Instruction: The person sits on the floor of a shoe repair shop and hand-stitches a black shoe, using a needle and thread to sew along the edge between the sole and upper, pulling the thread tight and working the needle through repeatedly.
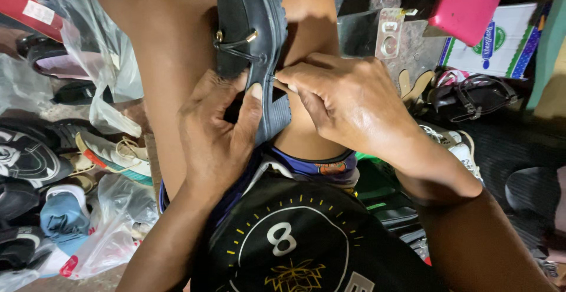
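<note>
A black shoe with a ridged sole and a small gold buckle lies lengthwise between my bare knees. My left hand grips its heel end, thumb pressed on the sole edge. My right hand pinches something thin, perhaps a needle, at the sole's edge where the upper meets it; the pinched thing is too small to make out. Both hands touch the shoe at the same spot.
Several shoes and sandals and clear plastic bags pile up on the left. A pink box, a printed carton and black strappy sandals sit on the right. A white sneaker lies by my right forearm.
</note>
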